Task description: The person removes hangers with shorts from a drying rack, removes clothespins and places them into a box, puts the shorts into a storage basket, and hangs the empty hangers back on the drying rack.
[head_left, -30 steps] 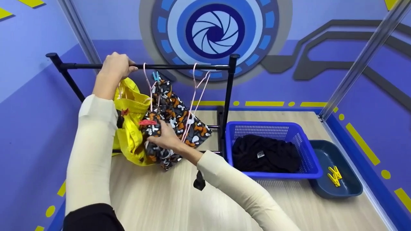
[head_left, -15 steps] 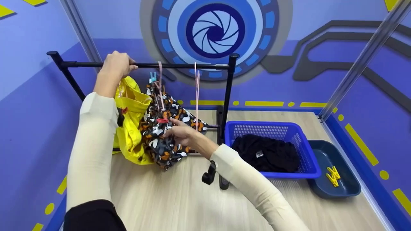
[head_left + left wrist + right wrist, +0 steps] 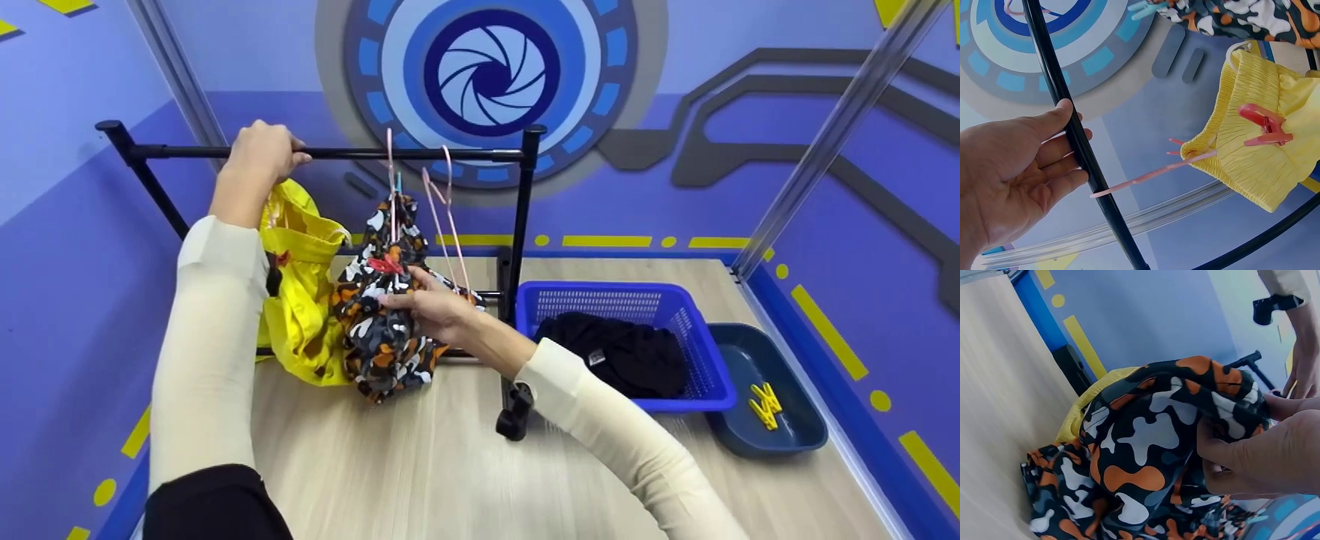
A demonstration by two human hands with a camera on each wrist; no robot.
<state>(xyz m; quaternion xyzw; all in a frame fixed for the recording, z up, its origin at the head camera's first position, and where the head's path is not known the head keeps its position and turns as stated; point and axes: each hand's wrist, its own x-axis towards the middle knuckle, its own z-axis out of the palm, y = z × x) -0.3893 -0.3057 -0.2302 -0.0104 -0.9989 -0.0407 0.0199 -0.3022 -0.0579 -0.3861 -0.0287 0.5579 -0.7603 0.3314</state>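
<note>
My left hand [image 3: 262,154] grips the black rail [image 3: 345,154] of a garment rack; in the left wrist view its fingers and thumb curl round the bar, beside a pink hanger hook [image 3: 1129,184]. From that hook hangs a yellow garment [image 3: 307,307] with a gathered waistband and red clothespin [image 3: 1266,125]. My right hand [image 3: 446,311] pinches the top edge of a black, orange and white camouflage garment [image 3: 390,345], just beside its red clothespin [image 3: 386,264]. This garment is on another pink hanger [image 3: 391,187], whose hook reaches above the rail. A light-blue clothespin [image 3: 399,182] shows behind.
One more pink hanger [image 3: 448,210] hangs at the rail's right. Right of the rack, a blue basket [image 3: 716,375] contains black cloth [image 3: 622,356]. Beyond it, a dark teal tub [image 3: 802,420] has yellow clothespins [image 3: 765,405] inside. A wrist camera [image 3: 514,412] juts below my right sleeve.
My right hand has moved right with the camouflage garment, which has turned. Its hanger hook has shifted right and now reaches higher above the rail. The right-hand hanger has swung. My left hand stays put.
</note>
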